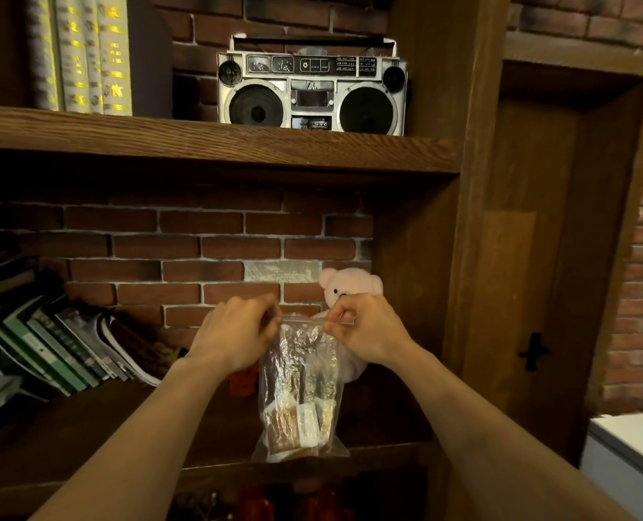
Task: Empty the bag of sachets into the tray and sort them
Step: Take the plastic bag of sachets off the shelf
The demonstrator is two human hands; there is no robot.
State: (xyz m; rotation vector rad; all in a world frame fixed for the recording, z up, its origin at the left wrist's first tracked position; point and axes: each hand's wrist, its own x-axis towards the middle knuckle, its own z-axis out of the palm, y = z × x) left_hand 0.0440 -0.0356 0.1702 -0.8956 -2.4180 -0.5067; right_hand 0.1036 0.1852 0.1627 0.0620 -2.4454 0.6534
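A clear plastic zip bag (300, 389) hangs upright in front of the lower shelf, filled with several long sachets (297, 423) in brown, white and gold. My left hand (233, 332) pinches the bag's top edge at its left corner. My right hand (365, 329) pinches the same edge at its right corner. The zip strip is stretched taut between the two hands. No tray is in view.
A wooden shelf (86, 426) holds leaning books (60, 347) at the left and a pink plush bear (350, 291) behind the bag. A small red object (241, 383) sits behind the bag. A silver boombox (310, 90) stands on the upper shelf. A white surface (632, 441) lies at the lower right.
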